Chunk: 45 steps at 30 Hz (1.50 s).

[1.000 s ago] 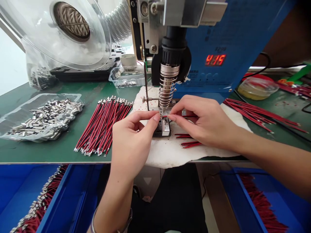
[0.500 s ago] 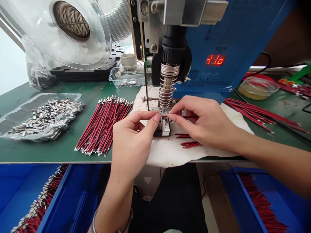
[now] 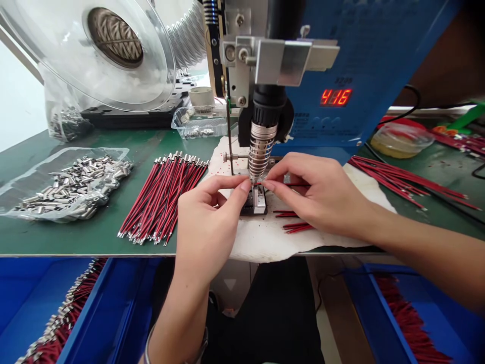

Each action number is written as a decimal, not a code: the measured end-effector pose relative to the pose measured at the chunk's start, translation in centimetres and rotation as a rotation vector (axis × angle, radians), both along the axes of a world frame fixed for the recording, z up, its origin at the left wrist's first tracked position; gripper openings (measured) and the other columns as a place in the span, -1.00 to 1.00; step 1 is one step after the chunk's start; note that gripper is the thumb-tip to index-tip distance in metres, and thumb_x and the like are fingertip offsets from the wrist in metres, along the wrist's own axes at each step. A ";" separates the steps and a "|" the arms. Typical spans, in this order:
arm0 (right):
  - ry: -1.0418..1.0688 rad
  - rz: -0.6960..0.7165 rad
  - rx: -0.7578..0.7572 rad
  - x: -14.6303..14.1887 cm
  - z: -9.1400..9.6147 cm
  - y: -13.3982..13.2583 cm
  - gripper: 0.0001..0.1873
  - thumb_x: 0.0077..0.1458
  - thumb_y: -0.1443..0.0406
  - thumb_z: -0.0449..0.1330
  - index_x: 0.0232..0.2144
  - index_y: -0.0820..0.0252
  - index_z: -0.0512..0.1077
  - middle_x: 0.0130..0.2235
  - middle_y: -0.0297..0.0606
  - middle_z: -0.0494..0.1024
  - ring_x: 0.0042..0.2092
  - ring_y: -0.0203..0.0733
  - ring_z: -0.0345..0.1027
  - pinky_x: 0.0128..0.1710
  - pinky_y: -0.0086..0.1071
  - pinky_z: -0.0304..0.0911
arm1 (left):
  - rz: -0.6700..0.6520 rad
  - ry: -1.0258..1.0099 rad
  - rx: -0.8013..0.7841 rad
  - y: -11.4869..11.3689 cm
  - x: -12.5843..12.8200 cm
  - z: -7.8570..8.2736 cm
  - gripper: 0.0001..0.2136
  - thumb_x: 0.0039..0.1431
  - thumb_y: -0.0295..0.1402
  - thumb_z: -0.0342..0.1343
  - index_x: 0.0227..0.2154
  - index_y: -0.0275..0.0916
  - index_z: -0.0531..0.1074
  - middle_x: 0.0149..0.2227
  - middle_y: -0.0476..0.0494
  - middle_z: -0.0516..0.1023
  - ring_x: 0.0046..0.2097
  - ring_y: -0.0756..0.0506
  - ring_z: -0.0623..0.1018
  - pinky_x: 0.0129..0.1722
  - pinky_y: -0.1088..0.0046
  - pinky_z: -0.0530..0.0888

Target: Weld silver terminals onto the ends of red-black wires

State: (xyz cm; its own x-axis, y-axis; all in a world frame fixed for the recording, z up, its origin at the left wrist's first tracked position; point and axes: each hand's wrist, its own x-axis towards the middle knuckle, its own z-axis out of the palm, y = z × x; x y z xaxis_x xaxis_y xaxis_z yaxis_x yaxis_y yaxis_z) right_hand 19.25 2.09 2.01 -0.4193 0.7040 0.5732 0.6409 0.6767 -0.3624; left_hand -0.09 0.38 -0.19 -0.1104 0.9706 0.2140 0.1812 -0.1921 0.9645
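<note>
My left hand [image 3: 212,217] is closed in a pinch at the left side of a small metal fixture [image 3: 259,201]; its fingertips hide what is between them. From the right, my right hand [image 3: 314,189] pinches a red-and-black wire [image 3: 299,184], whose end reaches the fixture between both hands. Directly above the fingertips, the soldering iron [image 3: 262,146] of a blue soldering machine [image 3: 322,55] points down, its tip close to the wire end. Several more red-and-black wires [image 3: 297,227] lie below my right hand on a white cloth [image 3: 261,245].
Left on the green table sit a clear tray [image 3: 15,210] of metal connectors and a bundle of wires with connectors [image 3: 159,197]. More wires [image 3: 394,177] lie at right. Blue bins [image 3: 94,308] stand below the table edge. A clear fume hood [image 3: 155,55] rises behind.
The soldering head has come down, bringing the iron's tip close to the wire end. Both hands stay almost in place, still pinching at the fixture.
</note>
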 end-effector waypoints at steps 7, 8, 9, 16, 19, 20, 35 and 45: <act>0.000 0.009 0.010 -0.1 -0.2 0.1 -0.90 0.29 0.34 0.24 -0.30 0.24 0.51 -0.37 -0.37 0.53 -0.43 -0.36 0.30 -0.38 -0.39 0.20 | 0.006 -0.006 -0.005 0.1 0.0 -0.1 -0.88 0.13 -0.19 0.37 -0.34 -0.08 0.69 -0.40 -0.04 0.67 -0.45 0.02 0.52 -0.53 0.56 0.33; 0.000 0.010 0.012 0.0 -0.2 0.1 -0.90 0.29 0.34 0.24 -0.30 0.24 0.51 -0.37 -0.37 0.53 -0.43 -0.37 0.30 -0.38 -0.39 0.20 | 0.005 -0.006 -0.004 0.2 0.0 -0.1 -0.88 0.13 -0.19 0.36 -0.34 -0.08 0.69 -0.40 -0.04 0.67 -0.45 0.02 0.52 -0.52 0.56 0.33; -0.001 0.012 0.014 0.0 -0.2 0.1 -0.90 0.29 0.34 0.24 -0.30 0.25 0.51 -0.37 -0.37 0.53 -0.43 -0.37 0.30 -0.39 -0.40 0.20 | 0.002 -0.006 -0.002 0.2 0.1 -0.1 -0.88 0.14 -0.18 0.36 -0.34 -0.07 0.69 -0.39 -0.04 0.67 -0.45 0.02 0.53 -0.52 0.56 0.33; -0.004 0.014 0.019 0.1 -0.1 0.0 -0.91 0.29 0.35 0.24 -0.29 0.25 0.52 -0.36 -0.36 0.53 -0.41 -0.36 0.32 -0.39 -0.39 0.19 | 0.008 -0.002 0.001 0.1 0.0 0.0 -0.87 0.15 -0.18 0.35 -0.33 -0.10 0.69 -0.38 -0.07 0.67 -0.44 0.00 0.53 -0.52 0.54 0.36; -0.003 0.015 0.016 0.1 -0.1 0.1 -0.92 0.29 0.35 0.25 -0.29 0.25 0.52 -0.37 -0.37 0.53 -0.42 -0.36 0.30 -0.41 -0.39 0.19 | 0.004 -0.002 -0.002 0.0 0.0 -0.1 -0.86 0.14 -0.18 0.35 -0.32 -0.10 0.69 -0.38 -0.07 0.67 -0.45 0.00 0.53 -0.52 0.54 0.36; -0.002 0.015 0.015 0.1 -0.1 0.1 -0.92 0.29 0.35 0.25 -0.30 0.24 0.51 -0.37 -0.37 0.52 -0.43 -0.36 0.29 -0.41 -0.39 0.19 | 0.004 -0.001 -0.001 0.0 0.0 -0.1 -0.85 0.15 -0.17 0.35 -0.32 -0.10 0.69 -0.38 -0.07 0.67 -0.45 0.00 0.53 -0.52 0.54 0.36; 0.000 0.001 -0.008 0.0 -0.2 0.1 -0.92 0.28 0.32 0.24 -0.30 0.19 0.51 -0.38 -0.36 0.53 -0.45 -0.34 0.29 -0.46 -0.37 0.16 | -0.004 0.009 0.004 -0.1 -0.1 -0.2 -0.82 0.17 -0.15 0.33 -0.28 -0.12 0.68 -0.36 -0.08 0.67 -0.43 -0.03 0.55 -0.51 0.51 0.37; -0.007 -0.003 -0.017 0.0 -0.1 0.0 -0.91 0.28 0.32 0.24 -0.31 0.17 0.50 -0.36 -0.34 0.54 -0.47 -0.32 0.26 -0.45 -0.35 0.16 | -0.004 0.027 0.007 -0.1 0.0 -0.1 -0.80 0.18 -0.15 0.32 -0.27 -0.15 0.69 -0.34 -0.12 0.67 -0.41 -0.05 0.56 -0.50 0.50 0.39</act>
